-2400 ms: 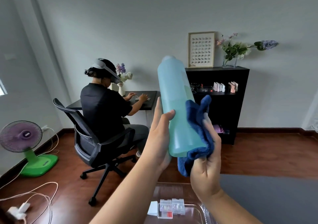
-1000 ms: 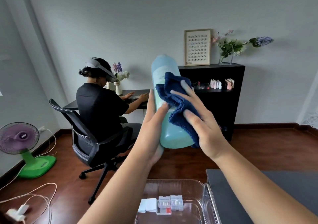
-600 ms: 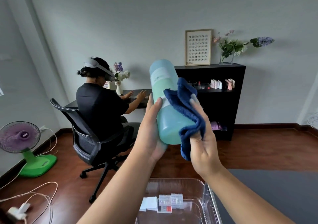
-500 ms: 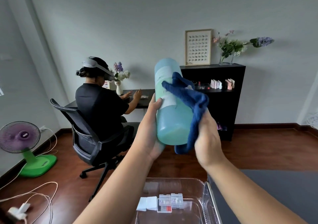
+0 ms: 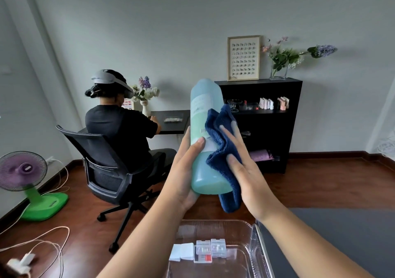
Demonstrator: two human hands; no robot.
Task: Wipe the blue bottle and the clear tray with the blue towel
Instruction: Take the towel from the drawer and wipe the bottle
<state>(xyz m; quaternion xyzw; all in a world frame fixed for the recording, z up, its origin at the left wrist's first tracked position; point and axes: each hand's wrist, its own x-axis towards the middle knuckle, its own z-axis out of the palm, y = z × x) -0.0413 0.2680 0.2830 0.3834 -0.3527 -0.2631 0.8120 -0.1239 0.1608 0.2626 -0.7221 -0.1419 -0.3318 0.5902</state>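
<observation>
Liquid likely makes the slick blue bottle (image 5: 203,111) heavy, so my left hand (image 5: 186,170) grips low, right hand (image 5: 245,170) flat on soft blue towel (image 5: 222,141).

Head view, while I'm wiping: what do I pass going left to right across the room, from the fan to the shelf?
Fan → office chair → left hand → blue bottle → blue towel → right hand → black shelf.

Smooth plastic bottle (image 5: 204,149) (terry towel (image 5: 222,155))
</observation>
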